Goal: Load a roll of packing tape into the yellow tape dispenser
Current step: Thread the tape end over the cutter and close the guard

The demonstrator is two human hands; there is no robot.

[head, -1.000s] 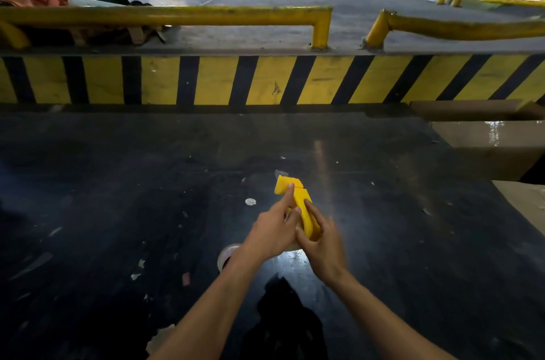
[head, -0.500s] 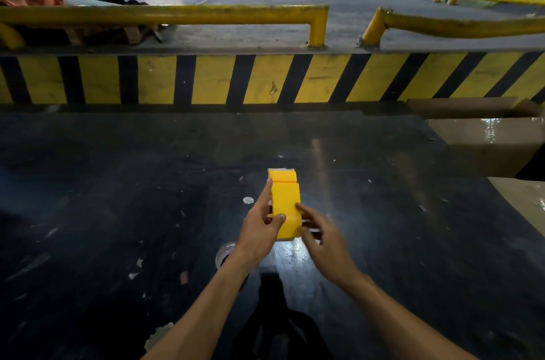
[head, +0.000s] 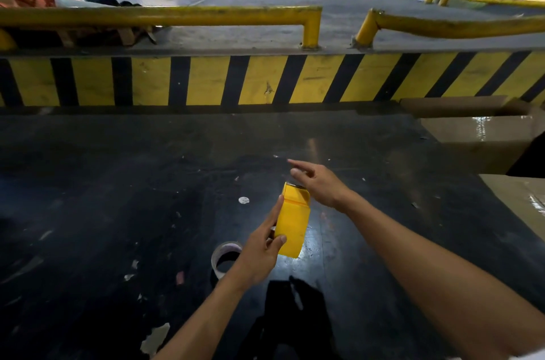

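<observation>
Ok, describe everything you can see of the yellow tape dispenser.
The yellow tape dispenser looks like smooth, bright plastic, a boxy curved shell with a seam near its top and a thin dark edge there. It is held up off the dark table, long axis pointing away. The left hand grips its lower left side; the right hand hovers open by its top end. No tape shows in it.

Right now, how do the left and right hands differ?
The left hand has a grip on the yellow tape dispenser, thumb on its face; the right hand holds nothing. The left is curled closed; the right is open, fingers extended, hovering beside the dispenser's top end. Both are bare and over the dark surface.
</observation>
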